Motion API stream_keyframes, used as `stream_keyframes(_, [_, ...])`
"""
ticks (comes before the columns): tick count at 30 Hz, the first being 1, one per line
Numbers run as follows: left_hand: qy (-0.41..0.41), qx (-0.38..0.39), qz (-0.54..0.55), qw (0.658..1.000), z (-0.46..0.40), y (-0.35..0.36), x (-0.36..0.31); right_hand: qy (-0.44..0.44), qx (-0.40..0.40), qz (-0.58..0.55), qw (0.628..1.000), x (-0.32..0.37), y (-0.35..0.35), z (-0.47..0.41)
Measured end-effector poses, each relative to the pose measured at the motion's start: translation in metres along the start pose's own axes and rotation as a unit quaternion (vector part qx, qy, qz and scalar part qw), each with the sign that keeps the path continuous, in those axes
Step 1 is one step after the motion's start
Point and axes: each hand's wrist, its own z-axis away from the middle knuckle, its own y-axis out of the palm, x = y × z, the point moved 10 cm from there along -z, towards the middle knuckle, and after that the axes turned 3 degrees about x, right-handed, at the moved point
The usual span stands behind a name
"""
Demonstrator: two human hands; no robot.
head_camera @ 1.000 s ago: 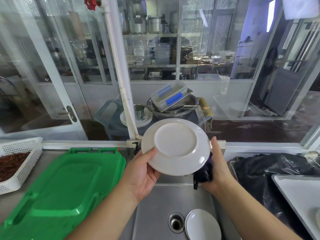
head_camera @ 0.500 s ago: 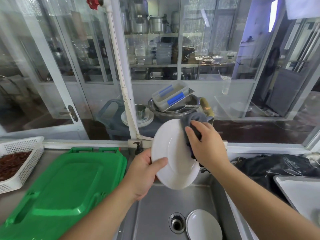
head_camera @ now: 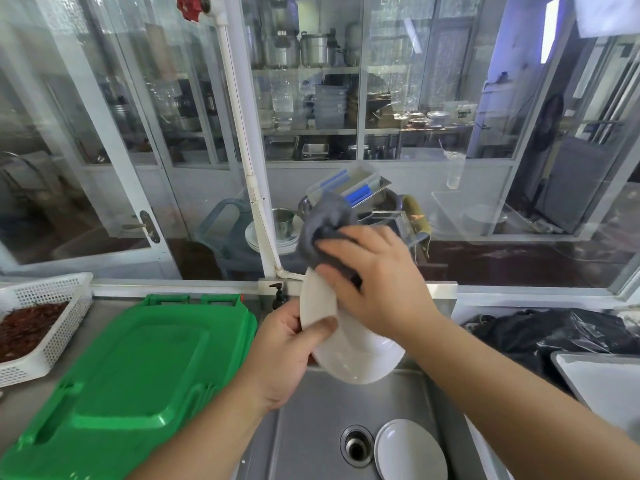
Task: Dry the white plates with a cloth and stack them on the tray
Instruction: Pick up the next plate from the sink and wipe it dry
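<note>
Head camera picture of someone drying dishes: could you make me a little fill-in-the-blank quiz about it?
1. The right hand presses a ____ cloth against the held plate.
2. The left hand grips that plate by its ____.
3. A second white plate lies in the ____, beside the drain.
4. The trays left of the sink are ____.

Missing words: grey; rim; sink; green

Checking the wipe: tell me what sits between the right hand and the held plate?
The grey cloth, pressed by the right hand against the white plate; head view.
</note>
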Motion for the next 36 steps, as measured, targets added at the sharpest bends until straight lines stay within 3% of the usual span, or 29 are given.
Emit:
stream_keyframes(2, [0.025,-0.017,0.003,1.000,0.002,-0.003,-0.006,0.141,-0.005,-0.053,0.989,-0.041,-0.001,-0.005])
stream_keyframes(4, [0.055,-0.035,-0.007,0.998,0.004,-0.006,-0.015,0.294,0.010,-0.141,0.945,-0.082,0.006,0.007])
stream_keyframes(6, [0.075,-0.056,-0.012,0.996,0.004,-0.009,-0.021,0.418,0.009,-0.254,0.872,-0.112,0.022,0.030])
stream_keyframes(9, [0.091,-0.087,-0.009,0.992,0.002,-0.015,-0.029,0.576,-0.037,-0.396,0.714,-0.136,0.052,0.088])
stream_keyframes(12, [0.101,-0.101,-0.016,0.990,-0.001,-0.019,-0.033,0.635,-0.034,-0.522,0.569,-0.124,0.096,0.128])
stream_keyframes(16, [0.110,-0.092,-0.077,0.987,0.002,-0.013,-0.032,0.636,-0.066,-0.585,0.499,-0.107,0.116,0.145])
stream_keyframes(19, [0.107,-0.079,-0.082,0.988,0.006,-0.006,-0.029,0.628,-0.090,-0.589,0.501,-0.109,0.113,0.145])
stream_keyframes(21, [0.098,-0.071,-0.111,0.986,0.006,-0.003,-0.032,0.622,-0.108,-0.571,0.524,-0.116,0.104,0.142])
stream_keyframes(23, [0.076,-0.031,-0.112,0.990,0.003,0.003,-0.035,0.616,-0.115,-0.545,0.558,-0.124,0.093,0.138])
stream_keyframes(27, [-0.029,0.004,0.035,0.999,-0.006,0.000,-0.043,0.586,-0.100,-0.488,0.639,-0.139,0.072,0.131])
stream_keyframes(31, [-0.109,-0.017,-0.029,0.994,-0.006,-0.011,-0.040,0.562,-0.071,-0.409,0.716,-0.142,0.051,0.126])
stream_keyframes(36, [-0.091,0.014,-0.070,0.993,0.000,-0.003,-0.034,0.503,0.003,-0.319,0.803,-0.133,0.040,0.105])
